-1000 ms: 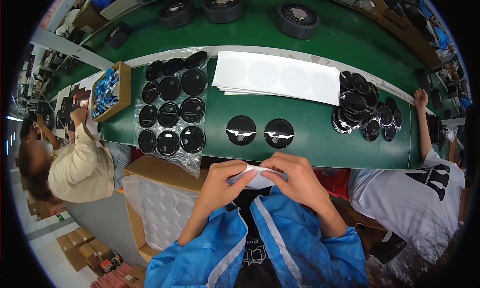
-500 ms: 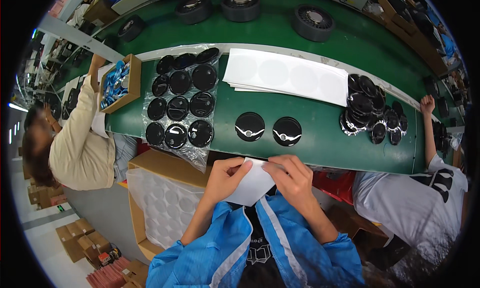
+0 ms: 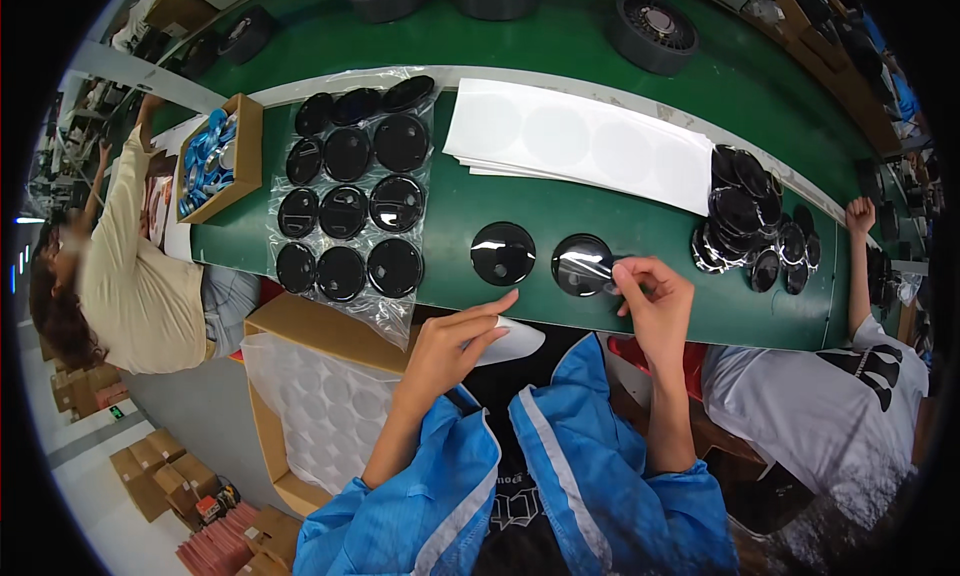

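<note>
Green bench (image 3: 640, 301) w/ stack of white sheets (image 3: 580, 136) at the back, prob. so I can reach them. My L hand (image 3: 452, 351), forefinger stretched, pinches a loose white sheet (image 3: 515, 344) off the bench's near edge, prob. to keep the discs uncovered. My R hand (image 3: 657, 298): thumb and forefinger tips together over the right disc (image 3: 580, 265), on what looks like clear film (image 3: 605, 269) (thin, glinting; extent can't be told). Left disc (image 3: 503, 254) beside: round, black, glossy, w/ glare.

Hands (image 3: 448, 348) (image 3: 657, 301) apart, both in pinch grips
</note>
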`<state>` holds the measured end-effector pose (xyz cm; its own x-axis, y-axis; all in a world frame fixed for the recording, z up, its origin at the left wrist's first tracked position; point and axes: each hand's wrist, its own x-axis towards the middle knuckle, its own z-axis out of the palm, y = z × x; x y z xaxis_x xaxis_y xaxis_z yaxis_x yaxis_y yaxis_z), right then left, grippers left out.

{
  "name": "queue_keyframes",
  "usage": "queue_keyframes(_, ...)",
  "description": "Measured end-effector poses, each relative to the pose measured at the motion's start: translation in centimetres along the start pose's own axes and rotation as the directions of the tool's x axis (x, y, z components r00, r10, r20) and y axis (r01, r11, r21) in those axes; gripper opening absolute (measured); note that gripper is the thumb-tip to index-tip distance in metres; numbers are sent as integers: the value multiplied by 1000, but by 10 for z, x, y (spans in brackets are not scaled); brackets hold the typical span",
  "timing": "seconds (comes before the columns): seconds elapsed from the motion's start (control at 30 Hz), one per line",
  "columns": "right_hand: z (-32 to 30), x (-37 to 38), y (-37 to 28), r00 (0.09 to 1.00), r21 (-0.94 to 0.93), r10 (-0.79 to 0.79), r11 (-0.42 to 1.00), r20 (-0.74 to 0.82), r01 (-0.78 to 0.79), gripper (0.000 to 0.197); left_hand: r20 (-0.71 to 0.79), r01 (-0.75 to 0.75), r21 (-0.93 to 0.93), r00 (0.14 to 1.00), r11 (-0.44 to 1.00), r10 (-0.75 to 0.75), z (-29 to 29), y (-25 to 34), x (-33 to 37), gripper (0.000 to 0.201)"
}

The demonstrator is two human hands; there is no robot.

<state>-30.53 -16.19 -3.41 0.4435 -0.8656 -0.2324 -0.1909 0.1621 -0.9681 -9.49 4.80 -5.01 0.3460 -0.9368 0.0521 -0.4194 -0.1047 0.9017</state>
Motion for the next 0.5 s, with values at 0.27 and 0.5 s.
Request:
queue_keyframes(0.27, 12, 2, 16, 992, -78, -66, 995, -108, 57, 9, 24, 40, -26, 999, 999, -39, -1, -5, 0, 17)
queue_keyframes(0.5, 24, -10, 22, 975, -71, -109, 993, -192, 97, 10, 74, 154, -49, 986, 987, -150, -4, 2, 0, 14)
